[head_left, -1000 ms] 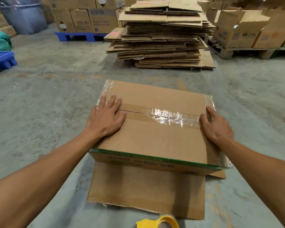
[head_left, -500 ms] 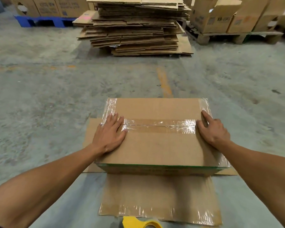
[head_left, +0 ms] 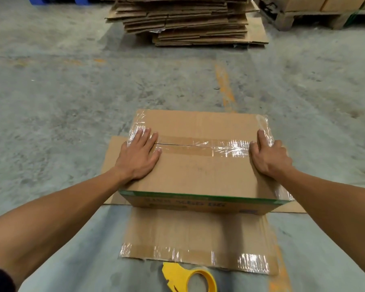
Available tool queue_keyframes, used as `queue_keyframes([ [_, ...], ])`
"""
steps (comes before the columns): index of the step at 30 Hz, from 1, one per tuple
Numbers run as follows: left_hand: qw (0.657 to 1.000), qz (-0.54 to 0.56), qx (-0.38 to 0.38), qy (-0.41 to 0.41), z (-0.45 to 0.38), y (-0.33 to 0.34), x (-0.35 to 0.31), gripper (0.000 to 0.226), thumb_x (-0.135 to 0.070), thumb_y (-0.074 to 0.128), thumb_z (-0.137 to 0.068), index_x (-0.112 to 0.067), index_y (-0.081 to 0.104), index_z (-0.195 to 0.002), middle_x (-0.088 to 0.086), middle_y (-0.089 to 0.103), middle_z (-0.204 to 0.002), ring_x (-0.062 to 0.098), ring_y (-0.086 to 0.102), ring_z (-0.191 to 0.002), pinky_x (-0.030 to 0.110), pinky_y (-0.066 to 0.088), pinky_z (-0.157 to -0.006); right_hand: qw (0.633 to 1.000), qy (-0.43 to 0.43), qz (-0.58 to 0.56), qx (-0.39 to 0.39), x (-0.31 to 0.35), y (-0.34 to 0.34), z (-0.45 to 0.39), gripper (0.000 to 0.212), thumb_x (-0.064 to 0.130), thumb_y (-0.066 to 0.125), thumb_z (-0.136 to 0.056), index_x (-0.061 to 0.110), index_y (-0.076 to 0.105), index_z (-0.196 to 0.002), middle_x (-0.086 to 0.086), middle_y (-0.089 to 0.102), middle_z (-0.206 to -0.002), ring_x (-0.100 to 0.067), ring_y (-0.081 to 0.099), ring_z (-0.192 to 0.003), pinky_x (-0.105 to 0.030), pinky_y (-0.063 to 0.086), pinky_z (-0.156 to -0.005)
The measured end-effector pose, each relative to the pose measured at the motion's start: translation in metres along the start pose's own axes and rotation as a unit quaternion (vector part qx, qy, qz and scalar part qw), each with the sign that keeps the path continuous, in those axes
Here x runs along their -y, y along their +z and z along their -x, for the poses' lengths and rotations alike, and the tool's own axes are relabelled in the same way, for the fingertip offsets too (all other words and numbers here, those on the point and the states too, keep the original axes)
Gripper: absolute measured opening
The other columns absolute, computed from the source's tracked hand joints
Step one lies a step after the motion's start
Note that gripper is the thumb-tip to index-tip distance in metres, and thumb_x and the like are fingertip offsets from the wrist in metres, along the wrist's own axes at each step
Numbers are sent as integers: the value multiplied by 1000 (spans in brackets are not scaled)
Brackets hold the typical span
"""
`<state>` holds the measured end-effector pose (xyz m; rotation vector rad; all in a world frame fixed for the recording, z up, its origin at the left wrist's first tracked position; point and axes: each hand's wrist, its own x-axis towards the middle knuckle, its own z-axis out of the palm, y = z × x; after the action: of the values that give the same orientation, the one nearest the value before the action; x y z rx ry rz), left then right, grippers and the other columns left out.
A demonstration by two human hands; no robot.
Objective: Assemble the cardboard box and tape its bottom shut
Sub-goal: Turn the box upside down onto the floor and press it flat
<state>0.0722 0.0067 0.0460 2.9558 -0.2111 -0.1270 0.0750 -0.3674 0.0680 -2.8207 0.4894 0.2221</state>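
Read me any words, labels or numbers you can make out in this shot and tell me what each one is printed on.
Cardboard box, near side panel below the green stripe: a line of large blue-green print, too blurred to read.
Same panel, right end: a small printed mark, too small to read.
Yellow tape dispenser: no text visible.
Stack of flattened cardboard: no text can be read.
Cartons on the pallet: no readable print.

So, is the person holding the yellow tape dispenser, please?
No, the yellow tape dispenser lies on the floor while both hands press the cardboard box.

Blurred, unreadable print on box
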Motion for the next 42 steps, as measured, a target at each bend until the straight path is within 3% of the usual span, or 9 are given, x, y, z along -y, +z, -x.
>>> queue_keyframes([
  [8,1000,19,-8,12,18,0,17,70,-64,18,-93,-33,12,-155,-8,2,-165,13,-1,-151,58,16,-117,1000,-23,13,-16,3,10,23,60,56,17,-95,34,15,-151,-23,22,-154,-45,26,-138,-59,24,-110],
  [13,997,-73,-20,14,21,3,8,74,-63,12,-94,-25,7,-156,2,2,-165,23,-2,-152,57,-16,-115,981,-174,84,-14,30,24,31,65,57,14,-95,27,15,-152,-12,5,-164,-29,-3,-151,-61,-6,-116],
  [17,999,-46,1,15,24,7,3,77,-65,12,-94,-22,-1,-157,8,-8,-165,25,-14,-150,45,-9,-121,950,-288,109,43,71,46,48,71,65,9,-93,33,0,-156,-4,-12,-165,-26,-15,-150,-56,-8,-118],
  [23,997,-70,23,9,20,11,2,79,-66,9,-92,-21,-4,-156,9,-10,-164,28,-14,-150,47,-7,-121,943,-300,129,58,77,55,48,75,67,5,-91,31,-7,-156,-2,-17,-163,-25,-19,-149,-55,-9,-118],
  [28,997,-66,32,6,19,7,3,79,-66,10,-93,-21,-4,-156,10,-9,-164,29,-12,-150,47,-7,-121,914,-395,91,15,83,44,67,61,49,28,-98,22,24,-153,-15,21,-160,-33,12,-149,-59,5,-118],
  [31,997,-64,42,5,18,5,3,80,-67,10,-92,-22,-4,-156,10,-10,-164,30,-12,-150,47,-7,-121,775,-628,44,-51,80,56,117,44,29,47,-94,13,55,-134,-18,58,-126,-36,51,-117,-51,36,-104],
  [35,997,-60,55,2,19,4,1,81,-68,9,-91,-21,-6,-155,10,-12,-164,32,-15,-150,47,-10,-120,665,-739,58,87,60,97,203,34,29,51,-89,22,50,-123,-9,61,-89,-30,55,-77,-38,38,-69],
  [39,997,-57,49,-6,22,6,-1,80,-66,9,-92,-21,-8,-155,9,-13,-164,31,-15,-149,47,-11,-119,689,-653,144,277,34,135,260,51,55,36,-96,23,45,-134,-14,62,-99,-38,63,-86,-43,51,-74],
  [42,997,-53,55,-4,21,4,-1,80,-67,9,-92,-21,-8,-155,9,-14,-164,31,-15,-150,47,-11,-119,707,-622,190,278,31,141,271,67,65,43,-90,17,37,-136,-19,59,-106,-41,62,-91,-47,52,-75],
])
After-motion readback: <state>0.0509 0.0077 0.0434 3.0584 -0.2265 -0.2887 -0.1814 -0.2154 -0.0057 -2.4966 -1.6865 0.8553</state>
